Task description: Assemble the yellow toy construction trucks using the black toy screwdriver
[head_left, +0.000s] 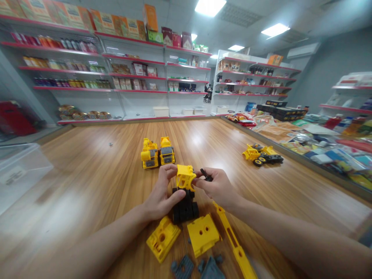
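Note:
A toy truck's yellow cab [186, 176] sits at the far end of a black wheeled chassis [186, 209] in the middle of the table. My left hand [162, 193] is closed around the truck from the left, fingers at the cab and thumb over the chassis. Pinched in my right hand [217, 186] is a small black piece [206, 175], its kind unclear, with the fingertips against the cab's right side. Nearer me lie a yellow body part [164, 238], a yellow plate with holes [203, 234], a long yellow arm [234, 240] and grey parts [184, 267].
Two yellow toy trucks [158, 153] stand just beyond my hands. Another yellow and black toy vehicle [263, 155] is at the right. A clear plastic bin [23, 170] stands at the left edge. Packaged goods [328, 143] cover the area beyond the table's right rim.

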The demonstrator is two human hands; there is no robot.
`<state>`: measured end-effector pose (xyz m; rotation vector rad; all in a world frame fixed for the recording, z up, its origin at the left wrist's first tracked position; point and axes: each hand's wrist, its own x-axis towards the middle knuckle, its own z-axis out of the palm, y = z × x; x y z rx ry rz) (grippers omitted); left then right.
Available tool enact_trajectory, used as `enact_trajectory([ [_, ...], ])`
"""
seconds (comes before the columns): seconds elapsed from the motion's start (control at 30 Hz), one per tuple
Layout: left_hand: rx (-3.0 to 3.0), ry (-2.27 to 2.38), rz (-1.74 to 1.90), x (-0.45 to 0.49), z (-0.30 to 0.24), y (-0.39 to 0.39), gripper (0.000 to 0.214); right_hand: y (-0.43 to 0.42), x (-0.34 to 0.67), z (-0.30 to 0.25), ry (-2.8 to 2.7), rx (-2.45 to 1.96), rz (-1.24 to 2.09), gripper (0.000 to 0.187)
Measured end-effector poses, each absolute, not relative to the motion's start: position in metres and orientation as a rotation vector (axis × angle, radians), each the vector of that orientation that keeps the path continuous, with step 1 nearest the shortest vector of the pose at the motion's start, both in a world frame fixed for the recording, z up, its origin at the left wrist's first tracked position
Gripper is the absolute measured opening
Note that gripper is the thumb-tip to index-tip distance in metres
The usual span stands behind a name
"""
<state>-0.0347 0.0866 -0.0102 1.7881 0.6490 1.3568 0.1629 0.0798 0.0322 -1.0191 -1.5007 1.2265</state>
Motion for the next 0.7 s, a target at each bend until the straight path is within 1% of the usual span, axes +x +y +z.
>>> enact_trajectory([
  [0.1,1.654,0.65,1.385,-0.032,-0.008,0.085,0.057,0.078,0.163,0.031,-1.592,-0.997,1.142,0.013],
  [0.2,1.73,0.611,1.279,-0.032,-0.002,0.084,0.059,0.077,0.164,0.03,-1.668,-0.924,1.063,0.01],
  [0.27,1.83,0.614,1.205,-0.033,0.001,0.084,0.061,0.077,0.165,0.029,-1.702,-0.893,1.017,0.011],
  [0.37,1.86,0.692,1.212,-0.035,0.002,0.085,0.065,0.079,0.166,0.027,-1.739,-0.886,0.951,0.016],
  [0.47,1.709,0.714,1.25,-0.034,0.0,0.087,0.068,0.08,0.167,0.024,-1.753,-0.883,0.909,0.02],
  [0.6,1.386,0.576,1.211,-0.03,0.001,0.088,0.067,0.077,0.167,0.022,-1.786,-0.835,0.874,0.026],
  [0.7,1.252,0.498,1.176,-0.03,0.0,0.091,0.062,0.075,0.168,0.022,-1.888,-0.788,0.724,0.03],
])
